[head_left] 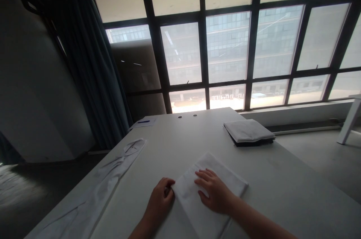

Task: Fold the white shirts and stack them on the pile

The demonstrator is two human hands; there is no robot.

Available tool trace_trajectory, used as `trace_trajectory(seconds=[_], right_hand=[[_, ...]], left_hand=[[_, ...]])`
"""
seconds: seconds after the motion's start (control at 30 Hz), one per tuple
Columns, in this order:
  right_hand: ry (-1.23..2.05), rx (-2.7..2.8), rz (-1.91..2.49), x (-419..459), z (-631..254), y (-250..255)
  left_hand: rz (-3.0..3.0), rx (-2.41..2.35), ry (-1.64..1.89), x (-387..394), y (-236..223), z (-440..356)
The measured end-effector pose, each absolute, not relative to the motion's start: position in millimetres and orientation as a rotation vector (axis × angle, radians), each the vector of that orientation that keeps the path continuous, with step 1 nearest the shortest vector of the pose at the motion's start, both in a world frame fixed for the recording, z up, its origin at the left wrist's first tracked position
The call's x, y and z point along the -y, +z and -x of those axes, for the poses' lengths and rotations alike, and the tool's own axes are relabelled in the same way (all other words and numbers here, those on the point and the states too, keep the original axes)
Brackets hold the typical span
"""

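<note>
A folded white cloth [225, 173] lies on the white table [175, 141] in front of me. My right hand [216, 192] rests flat on top of it, fingers stretched out and slightly apart. My left hand [160, 200] sits at the cloth's left edge with its fingers curled in, pinching that edge. Both forearms come in from the bottom of the view.
A stack of folded cloths [248, 132], white over dark, sits at the table's far right. A crumpled white garment [107, 178] trails along the left edge. A paper with a blue pen [143, 121] lies at the far left corner. Large windows [228, 47] stand behind.
</note>
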State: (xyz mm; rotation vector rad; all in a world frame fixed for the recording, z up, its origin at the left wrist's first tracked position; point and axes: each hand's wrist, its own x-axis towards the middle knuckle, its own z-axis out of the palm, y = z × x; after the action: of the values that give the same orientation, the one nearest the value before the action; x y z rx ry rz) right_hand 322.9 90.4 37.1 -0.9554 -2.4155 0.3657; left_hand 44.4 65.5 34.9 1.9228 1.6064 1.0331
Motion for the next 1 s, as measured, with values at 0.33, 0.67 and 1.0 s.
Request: trace_trajectory(seconds=[0.33, 0.67, 1.0], right_hand=[[0.558, 2.291, 0.807, -67, -302, 34], [0.727, 2.104, 0.874, -73, -306, 28], [0.714, 1.659, 0.996, -107, -320, 47]], left_hand=[[-1.999, -1.657, 0.949, -73, 35, -36], [-2.338, -1.711, 0.822, -75, 33, -29], [-2.246, -1.656, 0.866, -81, 27, -31]])
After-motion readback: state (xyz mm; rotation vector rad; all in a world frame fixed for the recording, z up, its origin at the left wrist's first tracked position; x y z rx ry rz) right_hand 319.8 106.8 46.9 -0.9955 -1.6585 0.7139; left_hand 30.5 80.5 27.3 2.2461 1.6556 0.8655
